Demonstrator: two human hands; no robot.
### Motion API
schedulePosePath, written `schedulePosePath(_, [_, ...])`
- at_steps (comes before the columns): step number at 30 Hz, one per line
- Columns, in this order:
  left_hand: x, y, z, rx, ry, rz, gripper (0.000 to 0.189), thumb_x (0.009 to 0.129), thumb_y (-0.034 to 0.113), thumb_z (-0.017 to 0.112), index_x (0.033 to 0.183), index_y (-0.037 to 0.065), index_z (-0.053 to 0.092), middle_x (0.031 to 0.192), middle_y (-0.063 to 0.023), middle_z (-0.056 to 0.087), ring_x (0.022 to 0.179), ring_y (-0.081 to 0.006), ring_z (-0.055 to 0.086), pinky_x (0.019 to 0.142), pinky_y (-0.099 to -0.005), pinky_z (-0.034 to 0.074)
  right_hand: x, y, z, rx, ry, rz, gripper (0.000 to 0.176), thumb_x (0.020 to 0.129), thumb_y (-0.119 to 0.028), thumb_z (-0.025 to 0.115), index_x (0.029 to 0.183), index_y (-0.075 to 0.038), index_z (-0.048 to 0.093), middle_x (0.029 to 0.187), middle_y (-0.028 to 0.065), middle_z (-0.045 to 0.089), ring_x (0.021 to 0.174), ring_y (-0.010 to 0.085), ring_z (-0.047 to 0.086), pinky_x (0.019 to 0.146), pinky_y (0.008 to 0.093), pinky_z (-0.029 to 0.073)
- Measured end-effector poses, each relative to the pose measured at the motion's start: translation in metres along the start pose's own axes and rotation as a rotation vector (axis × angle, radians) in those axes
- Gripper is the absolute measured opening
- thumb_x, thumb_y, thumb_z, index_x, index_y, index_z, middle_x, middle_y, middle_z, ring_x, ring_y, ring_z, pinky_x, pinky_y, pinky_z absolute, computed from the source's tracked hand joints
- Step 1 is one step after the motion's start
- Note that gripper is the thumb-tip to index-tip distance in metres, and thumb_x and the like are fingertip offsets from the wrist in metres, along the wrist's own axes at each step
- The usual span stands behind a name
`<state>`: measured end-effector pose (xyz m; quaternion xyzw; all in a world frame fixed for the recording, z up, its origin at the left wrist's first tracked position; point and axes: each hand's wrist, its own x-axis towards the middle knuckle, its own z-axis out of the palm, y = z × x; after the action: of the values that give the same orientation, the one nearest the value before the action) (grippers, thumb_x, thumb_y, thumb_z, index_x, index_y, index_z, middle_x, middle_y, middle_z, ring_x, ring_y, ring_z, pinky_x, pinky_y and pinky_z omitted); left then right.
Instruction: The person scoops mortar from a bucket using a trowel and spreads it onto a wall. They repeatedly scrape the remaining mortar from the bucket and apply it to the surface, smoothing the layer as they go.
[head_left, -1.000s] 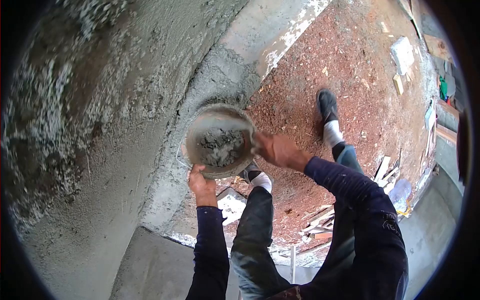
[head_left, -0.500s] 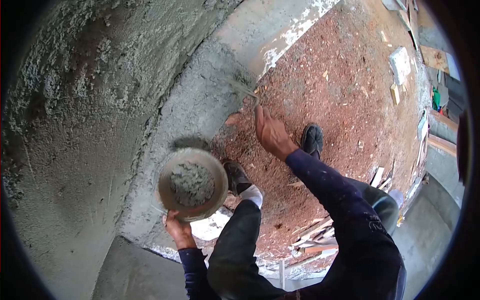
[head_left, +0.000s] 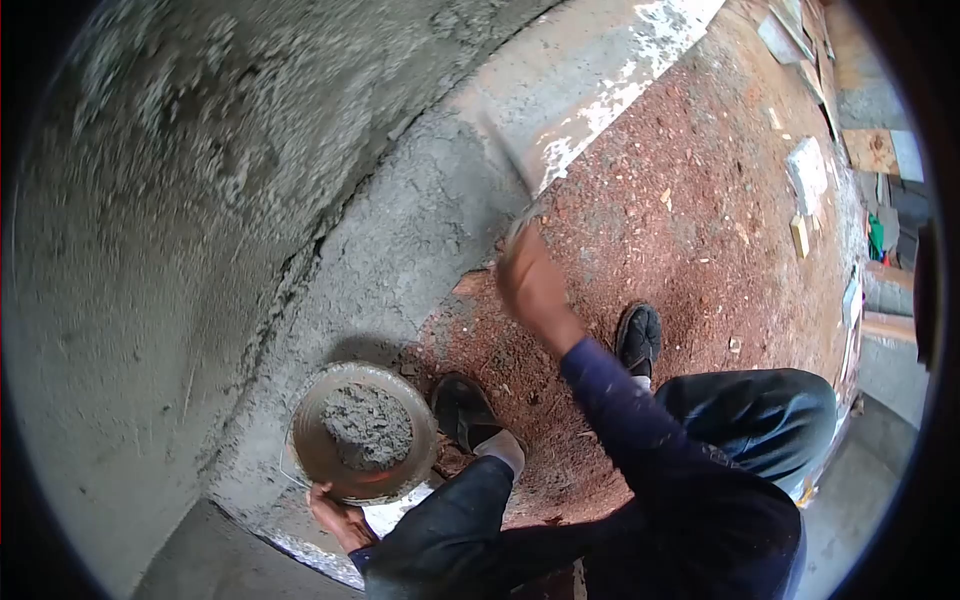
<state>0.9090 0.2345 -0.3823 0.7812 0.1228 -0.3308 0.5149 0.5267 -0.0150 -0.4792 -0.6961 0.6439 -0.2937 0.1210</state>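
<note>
My left hand (head_left: pixel 338 517) grips the near edge of a bucket (head_left: pixel 312 455), which is tilted so its mouth faces me. Grey wet mortar (head_left: pixel 368 425) lies inside it. My right hand (head_left: pixel 538 285) is closed round the handle of a trowel (head_left: pixel 512 160). Motion smears the trowel's thin blade, seen nearly edge-on over the border of the concrete strip. Fresh mortar (head_left: pixel 400 230) with a rough surface covers part of that strip, left of the trowel.
A rough plastered wall (head_left: pixel 130 330) rises on the left. Reddish rubble ground (head_left: pixel 690 200) spreads to the right, with my two shoes (head_left: pixel 638 335) on it. White blocks (head_left: pixel 806 172) and wood scraps (head_left: pixel 799 236) lie at the far right.
The trowel has swung up from the mortar's edge, its blade now pointing up and left. The bucket sits lower and further left in view; the camera has shifted too.
</note>
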Motion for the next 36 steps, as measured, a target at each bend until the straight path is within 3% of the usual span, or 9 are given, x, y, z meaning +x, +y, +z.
schedulePosePath(5, [-0.001,-0.004,0.001,-0.040,0.004,0.038,0.020,0.067,0.005,0.056,0.086,0.004,0.051,0.093,-0.0090,0.057,0.084,-0.0234,0.056,0.078,-0.0366,0.049,0.109,0.051,-0.011,-0.125,-0.591,0.181,0.028,0.095,-0.006,0.038,0.113,0.016,0.042,0.074,0.0203,0.061,0.055,0.0276,0.059,0.043,0.0377,0.047])
schedulePosePath(13, [-0.019,0.010,0.016,0.020,-0.005,0.060,0.017,0.064,0.009,0.061,0.080,0.004,0.057,0.085,-0.0043,0.055,0.080,-0.0202,0.052,0.077,-0.0339,0.043,0.074,0.020,-0.029,-0.006,-0.666,-0.035,0.039,0.105,-0.019,0.023,0.098,0.009,0.049,0.055,0.0158,0.053,0.037,0.0241,0.046,0.037,0.0360,0.041])
schedulePosePath(17, [-0.026,0.008,0.022,0.037,0.061,0.133,0.014,0.065,0.010,0.061,0.077,0.004,0.056,0.080,-0.0031,0.054,0.077,-0.0193,0.051,0.075,-0.0328,0.042,0.087,0.029,-0.002,-0.170,-0.333,0.100,0.031,0.099,-0.013,0.039,0.106,0.012,0.055,0.074,0.0223,0.064,0.049,0.0274,0.057,0.042,0.0382,0.047])
schedulePosePath(20, [-0.007,0.001,0.009,0.068,0.047,0.156,0.014,0.066,0.010,0.060,0.078,0.004,0.056,0.080,-0.0029,0.054,0.075,-0.0190,0.050,0.074,-0.0329,0.042,0.055,0.012,0.012,-1.056,0.173,-0.770,0.030,0.095,-0.010,0.045,0.112,0.012,0.057,0.084,0.0202,0.067,0.057,0.0224,0.061,0.043,0.0347,0.047])
schedulePosePath(23, [0.012,-0.002,-0.001,0.071,0.017,0.191,0.013,0.066,0.009,0.059,0.077,0.005,0.056,0.080,-0.0034,0.055,0.073,-0.0188,0.051,0.072,-0.0331,0.043,0.065,-0.015,-0.017,-0.383,-0.604,-0.326,0.033,0.092,-0.009,0.048,0.114,0.014,0.056,0.081,0.0146,0.065,0.059,0.0175,0.058,0.042,0.0277,0.043])
schedulePosePath(27, [0.013,-0.001,-0.006,0.098,0.009,0.180,0.014,0.065,0.009,0.059,0.078,0.006,0.056,0.079,-0.0039,0.056,0.072,-0.0190,0.051,0.070,-0.0327,0.042,0.077,0.006,-0.007,-0.302,-0.574,-0.040,0.036,0.092,-0.009,0.047,0.116,0.018,0.052,0.078,0.0132,0.062,0.063,0.0184,0.059,0.043,0.0271,0.043])
schedulePosePath(31, [0.019,0.002,-0.010,0.191,0.010,0.099,0.016,0.064,0.010,0.061,0.079,0.006,0.058,0.078,-0.0040,0.056,0.072,-0.0188,0.051,0.070,-0.0324,0.042,0.055,-0.002,0.003,-0.618,-0.418,-0.481,0.035,0.095,-0.009,0.043,0.118,0.016,0.050,0.083,0.0159,0.063,0.074,0.0236,0.066,0.050,0.0357,0.053])
schedulePosePath(33, [-0.008,0.017,0.009,0.231,0.047,0.076,0.018,0.068,0.008,0.059,0.084,0.008,0.052,0.083,-0.0036,0.050,0.076,-0.0188,0.051,0.071,-0.0333,0.043,0.060,-0.017,-0.016,-0.333,-0.660,-0.146,0.032,0.098,-0.007,0.035,0.117,0.015,0.047,0.069,0.0089,0.053,0.051,0.0120,0.048,0.038,0.0239,0.039])
schedulePosePath(36, [-0.004,0.013,0.008,0.123,-0.004,0.086,0.016,0.069,0.007,0.058,0.083,0.008,0.051,0.085,-0.0043,0.053,0.074,-0.0198,0.054,0.068,-0.0331,0.047,0.057,0.006,0.010,-0.702,-0.465,-0.310,0.039,0.100,-0.011,0.036,0.126,0.018,0.041,0.068,0.0095,0.055,0.048,0.0125,0.050,0.038,0.0231,0.040])
